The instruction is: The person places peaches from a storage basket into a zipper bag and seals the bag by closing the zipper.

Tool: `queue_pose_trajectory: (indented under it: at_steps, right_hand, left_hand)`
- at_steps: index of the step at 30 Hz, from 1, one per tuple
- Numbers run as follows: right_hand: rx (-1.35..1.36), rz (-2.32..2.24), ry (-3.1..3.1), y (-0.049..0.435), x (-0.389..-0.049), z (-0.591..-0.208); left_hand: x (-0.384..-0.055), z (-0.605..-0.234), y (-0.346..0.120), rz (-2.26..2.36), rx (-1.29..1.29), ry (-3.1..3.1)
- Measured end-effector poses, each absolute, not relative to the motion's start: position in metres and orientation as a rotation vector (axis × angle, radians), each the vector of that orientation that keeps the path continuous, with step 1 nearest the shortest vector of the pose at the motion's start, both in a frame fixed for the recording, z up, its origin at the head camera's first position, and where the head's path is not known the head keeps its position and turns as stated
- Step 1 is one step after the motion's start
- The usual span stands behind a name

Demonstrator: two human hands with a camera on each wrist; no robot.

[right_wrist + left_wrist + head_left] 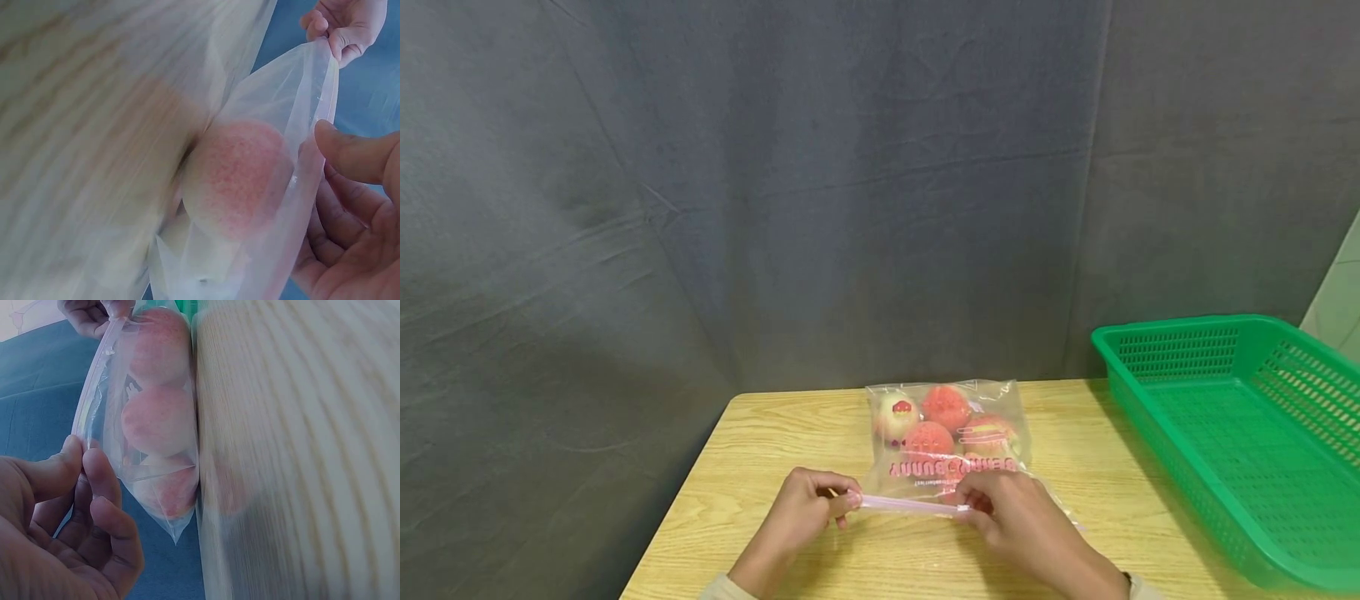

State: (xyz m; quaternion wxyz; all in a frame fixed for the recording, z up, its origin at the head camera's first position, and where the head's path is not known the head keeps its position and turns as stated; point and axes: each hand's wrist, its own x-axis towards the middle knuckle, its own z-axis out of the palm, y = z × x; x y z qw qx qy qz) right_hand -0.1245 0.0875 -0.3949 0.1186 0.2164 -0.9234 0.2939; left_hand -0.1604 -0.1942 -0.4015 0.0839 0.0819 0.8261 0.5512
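Observation:
A clear zip bag (pixel 891 483) with pink print lies on the table, holding several pinkish-red and cream peaches (pixel 946 406). My left hand (pixel 808 510) pinches the left end of its pink zip strip (pixel 910 505) between thumb and forefinger. At the strip's right part, my right hand (pixel 1018 521) pinches the edge by the small white slider (pixel 963 507). In the left wrist view the strip (pixel 94 387) stretches between both hands, raised beside the peaches (pixel 159 419). The right wrist view shows one peach (pixel 240 178) close up through the film.
A green plastic basket (pixel 1180 467) with perforated sides stands at the right of the wooden table (pixel 760 442). Behind the table hangs a dark grey cloth (pixel 880 208). The table's left edge slants down near my left forearm.

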Motion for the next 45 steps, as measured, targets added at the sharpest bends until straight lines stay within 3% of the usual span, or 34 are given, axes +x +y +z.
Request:
queue_pose_trajectory:
  at_steps: [45]
  right_hand:
    - [0.518,0.831,-2.753,0.121,-0.125,-0.395]
  left_hand:
    - [-0.160,-0.402,-0.196,1.658,0.274,2.450]
